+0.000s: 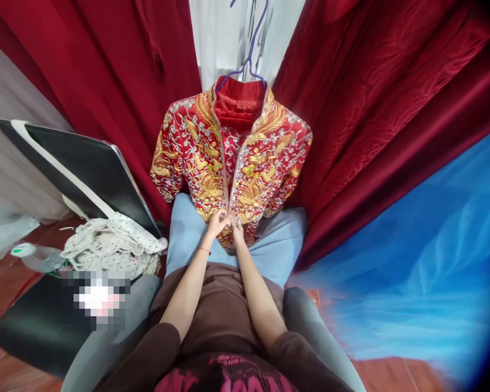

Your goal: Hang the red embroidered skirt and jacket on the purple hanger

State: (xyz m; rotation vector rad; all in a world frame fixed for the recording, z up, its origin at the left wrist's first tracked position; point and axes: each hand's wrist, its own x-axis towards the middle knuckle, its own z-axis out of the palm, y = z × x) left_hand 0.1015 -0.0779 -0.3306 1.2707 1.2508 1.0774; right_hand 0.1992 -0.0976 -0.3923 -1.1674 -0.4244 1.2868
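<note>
A red jacket [253,158] with gold and silver embroidery hangs on a purple hanger [250,60], its lower part between my knees. Its front edges part at the collar and come together near the hem. My left hand [219,222], with a thin red string on the wrist, pinches the jacket's front edge near the hem. My right hand [237,231] is right beside it, fingers closed on the other front edge. The fingertips nearly meet, and any small fastener between them is too small to make out.
Dark red curtains [335,109] hang behind the jacket. At the left are a black chair [81,163], a dotted white cloth [110,245] and a plastic bottle [41,257]. Blue fabric [424,245] spreads at the right.
</note>
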